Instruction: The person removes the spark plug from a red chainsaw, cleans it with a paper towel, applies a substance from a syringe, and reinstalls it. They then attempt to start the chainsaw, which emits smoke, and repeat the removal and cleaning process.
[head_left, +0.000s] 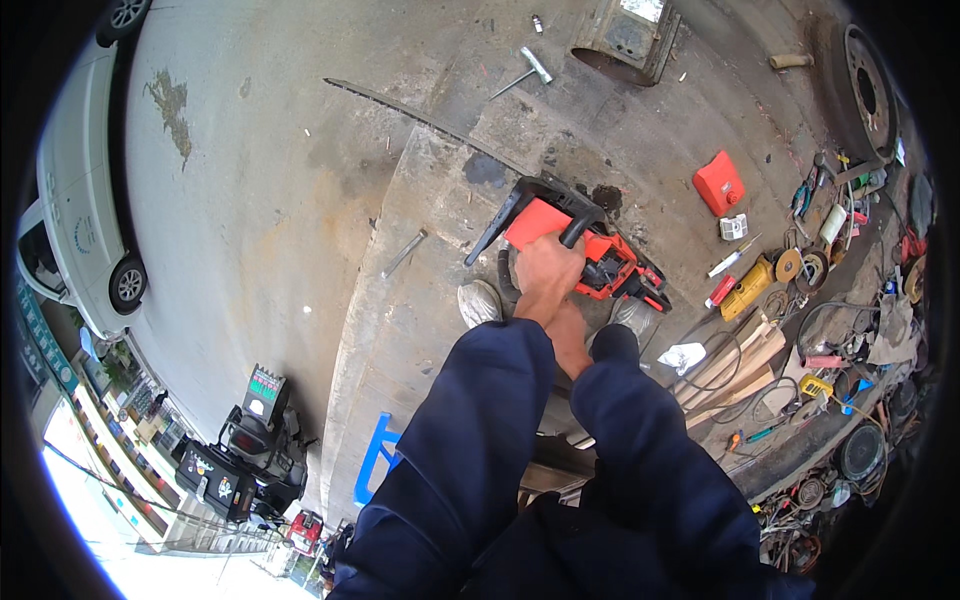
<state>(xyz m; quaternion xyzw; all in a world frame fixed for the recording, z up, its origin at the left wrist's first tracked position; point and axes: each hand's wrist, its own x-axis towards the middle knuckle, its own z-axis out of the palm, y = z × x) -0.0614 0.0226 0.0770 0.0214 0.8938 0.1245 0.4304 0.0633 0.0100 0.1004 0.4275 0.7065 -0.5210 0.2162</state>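
A red and black chainsaw (612,262) rests on the ground just ahead of my shoes, its long bar (425,122) stretching toward the far left. My left hand (550,264) is closed around the saw's black front handle (577,230). A flat red piece (535,220) shows beside that hand; whether it belongs to the saw I cannot tell. My right hand (568,330) comes in behind and below the left wrist, close to the saw. Its fingers are hidden there. One white shoe (480,303) stands left of the saw and another (634,316) on the right.
Ahead lie a T-handled wrench (530,72) and a square metal housing (625,45). A bolt-like rod (404,253) lies left. Rightward are a red container (719,183), a yellow power tool (748,288), wood strips (735,370), cables and a wheel rim (865,85). A blue frame (378,455) stands near left.
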